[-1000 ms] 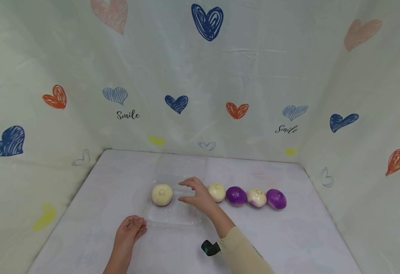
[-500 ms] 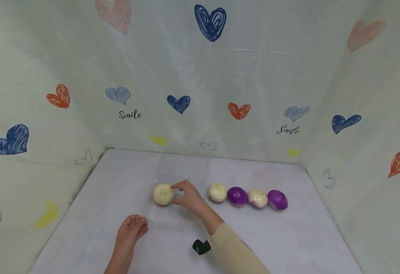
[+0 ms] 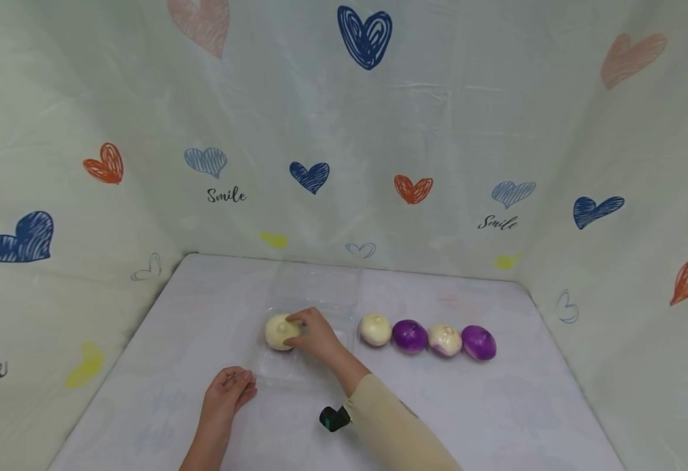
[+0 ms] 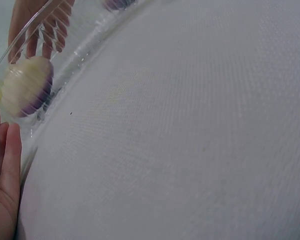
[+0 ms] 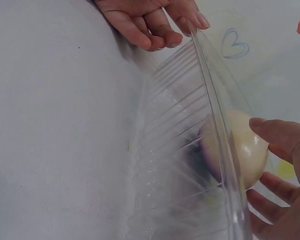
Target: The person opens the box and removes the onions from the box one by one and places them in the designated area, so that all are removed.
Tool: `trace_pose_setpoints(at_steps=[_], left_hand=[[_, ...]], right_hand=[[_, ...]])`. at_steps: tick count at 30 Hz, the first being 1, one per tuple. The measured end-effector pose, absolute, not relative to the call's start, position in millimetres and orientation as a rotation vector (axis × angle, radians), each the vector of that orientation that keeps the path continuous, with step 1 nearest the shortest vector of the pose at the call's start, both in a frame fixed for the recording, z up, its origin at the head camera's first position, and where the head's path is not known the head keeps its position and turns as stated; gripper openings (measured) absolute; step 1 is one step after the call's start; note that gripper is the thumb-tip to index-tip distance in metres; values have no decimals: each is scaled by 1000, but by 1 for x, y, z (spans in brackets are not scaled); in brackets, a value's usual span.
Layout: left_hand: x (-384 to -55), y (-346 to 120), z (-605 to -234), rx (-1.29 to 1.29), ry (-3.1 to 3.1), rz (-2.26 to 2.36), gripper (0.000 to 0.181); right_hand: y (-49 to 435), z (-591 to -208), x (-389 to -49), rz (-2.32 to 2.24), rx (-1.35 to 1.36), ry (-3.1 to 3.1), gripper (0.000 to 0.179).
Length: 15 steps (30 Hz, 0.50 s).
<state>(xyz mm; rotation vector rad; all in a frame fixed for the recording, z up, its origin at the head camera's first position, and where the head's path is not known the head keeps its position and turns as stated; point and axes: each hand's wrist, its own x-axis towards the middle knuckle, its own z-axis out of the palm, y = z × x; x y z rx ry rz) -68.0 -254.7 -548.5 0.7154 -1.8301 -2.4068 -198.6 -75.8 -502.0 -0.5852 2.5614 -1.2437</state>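
A pale turnip (image 3: 276, 332) with a purple underside sits in the left part of a clear plastic container (image 3: 287, 373) with its lid folded open. My right hand (image 3: 318, 339) holds this turnip from the right, thumb on the near side and fingers on the far side; in the right wrist view its thumb (image 5: 270, 127) and fingers lie against the skin. At the container's near left corner, my left hand (image 3: 226, 392) pinches the rim (image 5: 210, 80) between thumb and finger. The left wrist view shows the turnip (image 4: 27, 85) through the clear wall.
Right of the container stands a row of more turnips: a pale one (image 3: 376, 330), a purple one (image 3: 410, 336), another pale one (image 3: 445, 341) and a purple one (image 3: 479, 343). A curtain printed with hearts (image 3: 309, 177) borders the white table (image 3: 497, 405) behind and at the sides.
My right hand has moved left from above the container's middle and closed its fingers round the turnip there. The left hand keeps its place at the corner.
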Motion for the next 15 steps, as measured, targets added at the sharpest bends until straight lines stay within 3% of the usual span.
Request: trace_pose_setpoints(at_steps=[15], left_hand=[[-68, -256, -550, 719, -1855, -2391, 24]], right_hand=[[-87, -513, -202, -1222, -567, 2560, 46]])
